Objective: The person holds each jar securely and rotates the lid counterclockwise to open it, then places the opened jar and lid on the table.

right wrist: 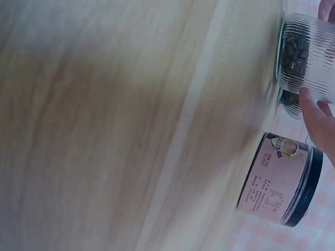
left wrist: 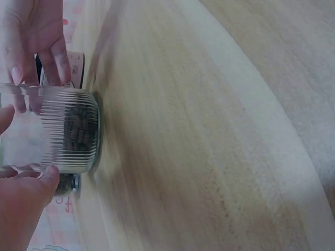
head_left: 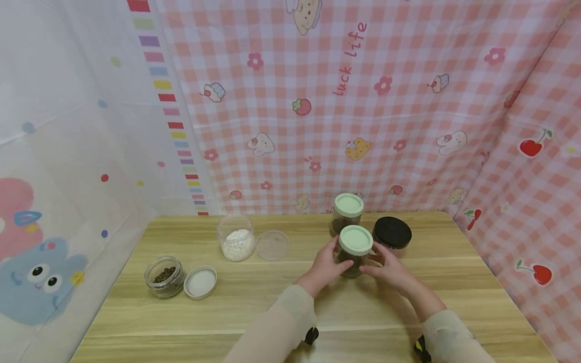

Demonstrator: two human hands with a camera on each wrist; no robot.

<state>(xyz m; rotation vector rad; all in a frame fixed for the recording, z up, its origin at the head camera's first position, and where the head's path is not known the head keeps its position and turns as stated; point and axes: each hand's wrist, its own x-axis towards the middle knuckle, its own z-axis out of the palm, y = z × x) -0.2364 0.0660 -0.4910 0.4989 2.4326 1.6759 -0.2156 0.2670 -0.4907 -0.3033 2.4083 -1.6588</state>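
One small jar: the glass jar (head_left: 165, 292) is at the far left of the table (head_left: 268, 310), with brown bits inside and its top off.
White lid: the white lid (head_left: 200, 282) lies just beside that jar.
Clear jar: the clear jar (head_left: 225, 231) has white bits in it and no top on.
Clear lid: the clear lid (head_left: 272, 245) lies flat, near the clear jar's right side.
Left hand: the left hand (head_left: 324, 267) holds the left side of the ribbed jar, thumb in front.
Back jar: the back jar (head_left: 345, 222) has a green top too, and it is just behind the ribbed jar.
Ribbed jar: the ribbed jar (head_left: 353, 259) is upright between both hands, with dark bits low inside and its green lid (head_left: 356, 240) on. I cannot tell if its bottom touches the wood.
Step at the jar: it looks like the holding part, with two hands on one jar and its lid not yet off.
Right hand: the right hand (head_left: 391, 268) holds the other side, thumb and fingers around it.
Pink tub: the pink tub (right wrist: 275, 178) has its black lid on, near the right hand.
Next move: I think it calls for a firm, even hold, and care not to bump the back jar or the tub.
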